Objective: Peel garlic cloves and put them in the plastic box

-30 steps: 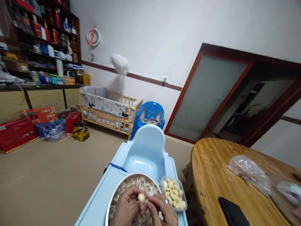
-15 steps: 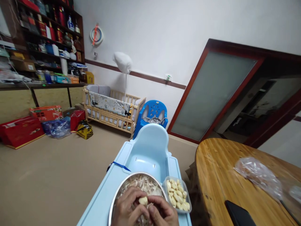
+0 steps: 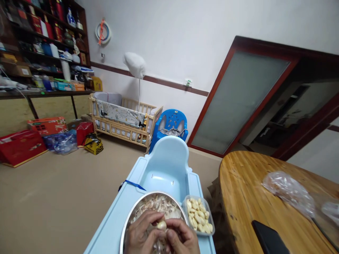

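My left hand [image 3: 140,234] and my right hand [image 3: 181,238] meet at the bottom edge of the view, over a steel bowl [image 3: 131,219] of garlic skins. Both pinch one pale garlic clove [image 3: 161,225] between their fingertips. Just right of the bowl sits a small clear plastic tub [image 3: 198,217] filled with several peeled cloves. Bowl and tub rest on the tray of a light blue baby chair [image 3: 165,165].
A round wooden table [image 3: 246,197] stands to the right with a crumpled plastic bag [image 3: 287,192] and a black phone [image 3: 268,240]. Ahead are a blue plastic chair [image 3: 171,123], a wooden crib [image 3: 124,121], red boxes [image 3: 18,144] on the floor and loaded shelves [image 3: 39,46].
The hands have stayed over the bowl, turning the clove between the fingertips. The view shifted slightly; the hands sit a little lower in the picture.
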`<state>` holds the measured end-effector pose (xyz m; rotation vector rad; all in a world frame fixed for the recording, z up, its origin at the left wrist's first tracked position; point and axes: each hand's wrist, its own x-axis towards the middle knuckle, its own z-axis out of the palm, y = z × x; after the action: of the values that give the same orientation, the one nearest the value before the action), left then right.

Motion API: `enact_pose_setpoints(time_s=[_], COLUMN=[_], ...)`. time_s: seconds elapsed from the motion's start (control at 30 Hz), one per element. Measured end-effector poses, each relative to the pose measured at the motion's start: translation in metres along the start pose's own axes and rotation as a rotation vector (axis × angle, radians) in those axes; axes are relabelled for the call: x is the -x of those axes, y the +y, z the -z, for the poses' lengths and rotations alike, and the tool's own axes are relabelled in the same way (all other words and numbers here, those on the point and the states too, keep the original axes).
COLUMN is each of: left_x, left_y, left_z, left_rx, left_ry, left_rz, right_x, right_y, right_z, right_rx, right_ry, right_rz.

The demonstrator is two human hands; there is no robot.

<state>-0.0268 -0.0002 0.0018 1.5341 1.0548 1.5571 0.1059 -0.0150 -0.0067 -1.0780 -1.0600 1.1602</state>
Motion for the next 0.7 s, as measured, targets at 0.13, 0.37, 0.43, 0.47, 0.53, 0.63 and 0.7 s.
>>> enact_pose_setpoints(time_s=[0.13,0.37,0.43,0.47,0.53,0.63,0.7], left_x=[0.000,-0.001,0.001,0.002,0.004,0.006,0.007], left_y=[0.001,-0.006,-0.009,-0.011,-0.014,-0.019,-0.022], left_z=[0.002,0.014,0.019,0.021,0.026,0.031,0.033], left_rx=[-0.012,-0.244,-0.290,-0.304,-0.321,-0.329,-0.323], left_ry=[-0.033,-0.126,-0.088,-0.065,-0.041,-0.019,-0.016], left_rz=[-0.093,-0.312,-0.285,-0.263,-0.203,-0.116,-0.079], right_x=[0.000,0.002,0.002,0.003,0.003,0.002,0.000], right_y=[-0.002,-0.015,-0.018,-0.018,-0.017,-0.013,-0.010], right_z=[-0.002,0.015,0.034,0.045,0.067,0.089,0.094], right_rx=[-0.065,0.188,0.435,0.544,0.703,0.849,0.912], right_ry=[-0.020,0.197,0.297,0.369,0.474,0.533,0.532], right_rz=[-0.048,0.082,0.184,0.245,0.345,0.388,0.376])
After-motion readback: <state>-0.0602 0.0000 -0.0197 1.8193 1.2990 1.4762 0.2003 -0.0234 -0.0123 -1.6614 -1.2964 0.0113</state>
